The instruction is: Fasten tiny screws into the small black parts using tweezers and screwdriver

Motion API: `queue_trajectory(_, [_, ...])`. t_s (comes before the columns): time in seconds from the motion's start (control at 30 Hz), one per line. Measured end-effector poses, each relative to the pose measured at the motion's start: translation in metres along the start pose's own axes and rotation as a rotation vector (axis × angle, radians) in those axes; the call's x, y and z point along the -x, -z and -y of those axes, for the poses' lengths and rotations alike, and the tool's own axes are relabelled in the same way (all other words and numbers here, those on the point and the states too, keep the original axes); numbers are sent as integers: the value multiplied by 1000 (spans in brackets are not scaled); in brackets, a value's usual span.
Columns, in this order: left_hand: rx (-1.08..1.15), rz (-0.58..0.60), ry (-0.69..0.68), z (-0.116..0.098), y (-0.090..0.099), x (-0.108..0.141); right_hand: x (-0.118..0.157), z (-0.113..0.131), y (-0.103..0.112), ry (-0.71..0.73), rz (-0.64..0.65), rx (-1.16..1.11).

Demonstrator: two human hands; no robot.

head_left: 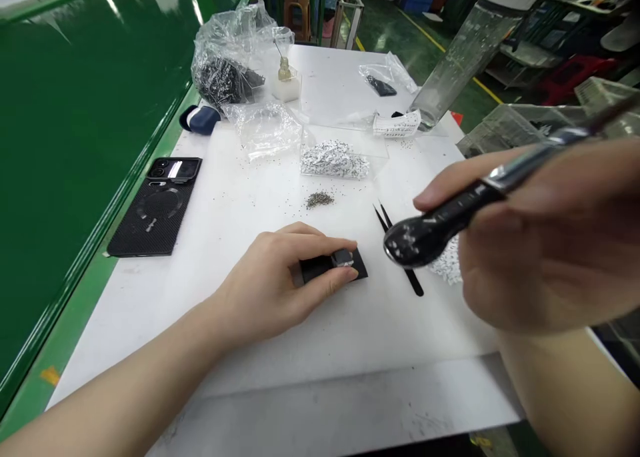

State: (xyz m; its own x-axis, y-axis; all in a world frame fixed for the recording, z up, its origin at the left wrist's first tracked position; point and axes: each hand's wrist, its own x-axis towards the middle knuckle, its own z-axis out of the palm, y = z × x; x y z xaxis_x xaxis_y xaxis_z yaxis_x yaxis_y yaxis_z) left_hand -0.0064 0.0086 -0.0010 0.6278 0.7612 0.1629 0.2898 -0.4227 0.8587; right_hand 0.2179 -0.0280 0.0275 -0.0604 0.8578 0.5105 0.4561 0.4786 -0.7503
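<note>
Near the middle of the white table, my left hand (280, 280) pinches a small dark grey part (343, 257) between thumb and forefinger. That part sits on a flat black block (315, 269), partly covered by the fingers. Raised at the right, close to the camera, my right hand (545, 250) is closed around a black-and-silver handled tool (445, 220). The tool's rounded, scuffed black end points left, and its thin shaft slants up to the right, blurred. Below the tool lie black tweezers (414, 284). A pile of tiny metal pieces (320, 199) lies beyond my left hand.
Behind the pile stands a clear tray of small white pieces (334, 162); more white pieces (447, 264) lie under my right hand. A black phone (155, 207) is at left. Plastic bags (230, 64), a small bottle (285, 69) and a tall clear tube (460, 60) stand farther back.
</note>
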Motion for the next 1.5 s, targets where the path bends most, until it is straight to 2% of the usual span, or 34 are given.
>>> queue_trajectory(0.03, [13, -24, 19, 0, -1, 1, -2, -1, 3, 45, -99, -3])
queue_trajectory(0.07, [28, -51, 38, -1, -2, 2, -4, -3, 5, 52, -115, 17])
queue_trajectory(0.1, [43, -71, 50, -2, -2, 2, -7, -6, 8, 37, -75, 57])
queue_trajectory(0.17, [59, -86, 32, -3, -4, 3, -12, -13, 14, -61, 187, 192])
queue_trajectory(0.27, [71, -102, -57, -1, -4, 2, -15, -20, 20, -178, 565, 249])
queue_trajectory(0.37, [80, -102, -82, 1, -4, 1, -14, -25, 20, -199, 716, 261])
queue_trajectory(0.47, [81, -104, -73, 1, -4, 2, -15, -29, 21, -140, 707, 309])
queue_trajectory(0.67, [106, -125, -82, -3, -5, 1, -22, -35, 39, -152, 403, 408])
queue_trajectory(0.8, [63, -146, -111, -4, -5, 2, -28, -43, 61, -224, 315, 536])
queue_trajectory(0.87, [34, -156, -124, -4, -6, 3, -31, -50, 72, -298, 371, 562])
queue_trajectory(0.93, [18, -176, -137, -4, -6, 3, -33, -57, 79, -378, 499, 548])
queue_trajectory(1.03, [8, -223, -158, -5, -8, 4, -35, -65, 81, -418, 614, 505])
queue_trajectory(1.2, [38, -342, -189, -6, -13, 2, -35, -66, 73, -382, 629, 455])
queue_trajectory(1.3, [33, -434, -155, -15, -11, 2, -35, -66, 71, -353, 622, 417])
queue_trajectory(1.43, [-88, -590, -80, -43, 7, 1, -35, -65, 71, -324, 617, 359])
queue_trajectory(1.5, [-159, -593, -74, -54, 20, -8, -35, -63, 70, -320, 620, 336])
